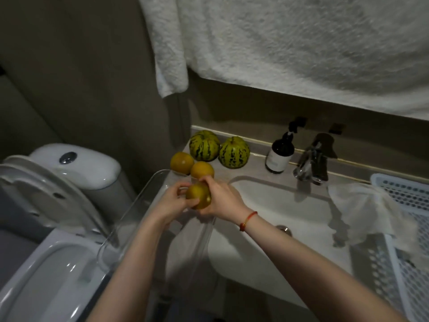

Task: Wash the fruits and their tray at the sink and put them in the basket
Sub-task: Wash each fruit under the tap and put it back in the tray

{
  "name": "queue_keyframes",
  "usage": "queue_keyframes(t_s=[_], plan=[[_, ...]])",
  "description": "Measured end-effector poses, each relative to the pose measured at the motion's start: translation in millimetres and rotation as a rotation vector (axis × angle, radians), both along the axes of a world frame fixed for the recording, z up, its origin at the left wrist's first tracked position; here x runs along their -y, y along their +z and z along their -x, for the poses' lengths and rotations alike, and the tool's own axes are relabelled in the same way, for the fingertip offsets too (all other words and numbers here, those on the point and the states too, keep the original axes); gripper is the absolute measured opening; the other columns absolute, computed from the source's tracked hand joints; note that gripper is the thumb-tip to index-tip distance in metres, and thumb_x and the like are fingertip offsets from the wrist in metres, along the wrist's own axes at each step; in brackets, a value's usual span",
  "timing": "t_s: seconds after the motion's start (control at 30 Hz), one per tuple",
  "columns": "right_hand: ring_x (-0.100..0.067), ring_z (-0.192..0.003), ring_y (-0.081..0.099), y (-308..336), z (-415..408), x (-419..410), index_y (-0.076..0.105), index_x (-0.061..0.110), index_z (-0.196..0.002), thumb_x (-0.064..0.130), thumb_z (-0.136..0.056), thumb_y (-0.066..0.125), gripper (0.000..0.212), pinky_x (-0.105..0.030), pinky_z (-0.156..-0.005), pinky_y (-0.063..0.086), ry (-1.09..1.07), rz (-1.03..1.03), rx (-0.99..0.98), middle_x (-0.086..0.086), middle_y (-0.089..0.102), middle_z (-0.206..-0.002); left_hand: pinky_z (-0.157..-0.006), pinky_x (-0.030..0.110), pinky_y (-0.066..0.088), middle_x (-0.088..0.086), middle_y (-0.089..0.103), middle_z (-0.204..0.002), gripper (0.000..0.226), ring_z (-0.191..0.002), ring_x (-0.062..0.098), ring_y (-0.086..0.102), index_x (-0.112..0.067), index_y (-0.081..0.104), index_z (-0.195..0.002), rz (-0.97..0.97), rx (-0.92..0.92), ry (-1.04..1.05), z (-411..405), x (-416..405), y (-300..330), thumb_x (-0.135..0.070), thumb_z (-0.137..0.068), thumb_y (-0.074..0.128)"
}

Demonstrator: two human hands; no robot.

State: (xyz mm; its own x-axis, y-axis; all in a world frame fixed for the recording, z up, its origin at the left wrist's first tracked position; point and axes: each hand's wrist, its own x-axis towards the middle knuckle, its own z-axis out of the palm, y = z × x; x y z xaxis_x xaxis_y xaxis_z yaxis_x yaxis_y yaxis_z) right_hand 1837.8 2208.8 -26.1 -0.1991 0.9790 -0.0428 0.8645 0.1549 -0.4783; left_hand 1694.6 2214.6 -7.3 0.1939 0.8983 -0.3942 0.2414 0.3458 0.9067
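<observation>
Both hands hold one orange-green round fruit (199,198) above the clear plastic tray (130,214) at the left edge of the sink (267,205). My left hand (173,201) grips its left side and my right hand (222,201) curls round its right side. Two more orange fruits (182,162) (202,170) sit on the counter just behind. Two striped green-yellow melons (204,145) (234,152) stand against the back wall. The white perforated basket (408,228) sits at the right edge of the counter.
A dark soap bottle (279,154) and a chrome tap (313,159) stand behind the basin. A white cloth (362,210) drapes from the basket toward the sink. A toilet with raised lid (58,194) is on the left. A white towel (278,47) hangs above.
</observation>
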Motion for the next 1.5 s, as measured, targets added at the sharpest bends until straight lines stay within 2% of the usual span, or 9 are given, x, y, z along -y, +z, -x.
queue_keyframes(t_s=[0.1, 0.3, 0.63, 0.77, 0.97, 1.1, 1.27, 1.4, 1.5], plan=[[-0.030, -0.116, 0.047, -11, 10, -9, 0.041, 0.018, -0.133, 0.038, -0.067, 0.075, 0.077, -0.036, -0.090, 0.041, 0.056, -0.049, 0.194, -0.010, 0.054, -0.127, -0.080, 0.030, 0.050, 0.025, 0.052, -0.124, 0.048, -0.107, 0.031, 0.054, 0.003, 0.047, -0.128, 0.018, -0.026, 0.055, 5, -4, -18, 0.013, -0.082, 0.060], [-0.031, -0.120, 0.041, -23, 8, -11, 0.039, 0.013, -0.135, 0.030, -0.068, 0.077, 0.079, -0.038, -0.089, 0.044, 0.108, -0.012, 0.229, -0.012, 0.041, -0.131, -0.081, 0.030, 0.049, 0.018, 0.052, -0.125, 0.047, -0.109, 0.029, 0.055, -0.002, 0.048, -0.128, 0.064, -0.008, 0.095, -1, -4, -41, 0.009, -0.084, 0.059], [-0.027, -0.123, 0.041, -27, 6, -10, 0.032, 0.018, -0.143, 0.041, -0.068, 0.078, 0.091, -0.038, -0.098, 0.039, 0.085, -0.008, 0.148, -0.006, 0.040, -0.138, -0.063, 0.016, 0.048, 0.012, 0.048, -0.130, 0.053, -0.105, 0.017, 0.050, -0.007, 0.041, -0.134, 0.061, -0.058, 0.015, 3, -6, -43, 0.006, -0.086, 0.059], [-0.026, -0.124, 0.043, -13, -1, -23, 0.034, 0.019, -0.142, 0.051, -0.066, 0.076, 0.093, -0.037, -0.101, 0.037, 0.025, -0.051, 0.096, -0.006, 0.044, -0.138, -0.084, 0.031, 0.047, 0.017, 0.045, -0.137, 0.059, -0.121, 0.031, 0.050, -0.009, 0.040, -0.136, 0.107, -0.013, 0.043, 9, -16, -38, -0.001, -0.083, 0.066], [-0.024, -0.118, 0.050, -1, -20, -60, 0.042, 0.016, -0.138, 0.044, -0.075, 0.073, 0.075, -0.033, -0.094, 0.042, -0.145, 0.083, -0.226, -0.009, 0.049, -0.133, -0.073, 0.036, 0.055, 0.004, 0.057, -0.111, 0.036, -0.099, 0.022, 0.060, -0.022, 0.052, -0.119, 0.259, 0.023, -0.091, 24, -35, -27, -0.016, -0.087, 0.066], [-0.027, -0.119, 0.052, -13, -18, -84, 0.041, 0.010, -0.139, 0.038, -0.088, 0.060, 0.061, -0.031, -0.093, 0.042, -0.274, 0.141, -0.225, -0.014, 0.053, -0.133, -0.070, 0.038, 0.056, 0.007, 0.059, -0.107, 0.032, -0.095, 0.019, 0.059, -0.019, 0.055, -0.119, 0.224, 0.007, -0.065, 20, -51, -25, -0.011, -0.089, 0.062], [-0.031, -0.123, 0.049, -28, -7, -104, 0.040, 0.010, -0.139, 0.040, -0.087, 0.061, 0.063, -0.035, -0.101, 0.039, -0.246, 0.303, -0.210, -0.014, 0.051, -0.136, -0.094, 0.032, 0.044, 0.015, 0.060, -0.122, 0.040, -0.113, 0.028, 0.057, -0.007, 0.056, -0.125, -0.425, -0.546, -0.161, -7, -83, -21, -0.001, -0.086, 0.057], [-0.032, -0.114, 0.055, -33, -5, -107, 0.049, 0.009, -0.130, 0.038, -0.082, 0.066, 0.058, -0.036, -0.094, 0.043, -0.223, 0.332, -0.263, -0.015, 0.058, -0.125, -0.104, 0.038, 0.039, 0.016, 0.050, -0.134, 0.050, -0.126, 0.031, 0.045, -0.009, 0.044, -0.137, -0.410, -0.882, -0.385, -31, -99, -26, -0.003, -0.088, 0.053], [-0.031, -0.107, 0.059, -37, -6, -104, 0.058, 0.007, -0.115, 0.027, -0.081, 0.069, 0.041, -0.034, -0.086, 0.045, -0.292, 0.277, -0.390, -0.016, 0.064, -0.113, -0.101, 0.039, 0.040, 0.017, 0.053, -0.128, 0.044, -0.123, 0.032, 0.046, -0.007, 0.048, -0.130, -0.402, -0.903, -0.375, -40, -102, -26, -0.003, -0.086, 0.052]])
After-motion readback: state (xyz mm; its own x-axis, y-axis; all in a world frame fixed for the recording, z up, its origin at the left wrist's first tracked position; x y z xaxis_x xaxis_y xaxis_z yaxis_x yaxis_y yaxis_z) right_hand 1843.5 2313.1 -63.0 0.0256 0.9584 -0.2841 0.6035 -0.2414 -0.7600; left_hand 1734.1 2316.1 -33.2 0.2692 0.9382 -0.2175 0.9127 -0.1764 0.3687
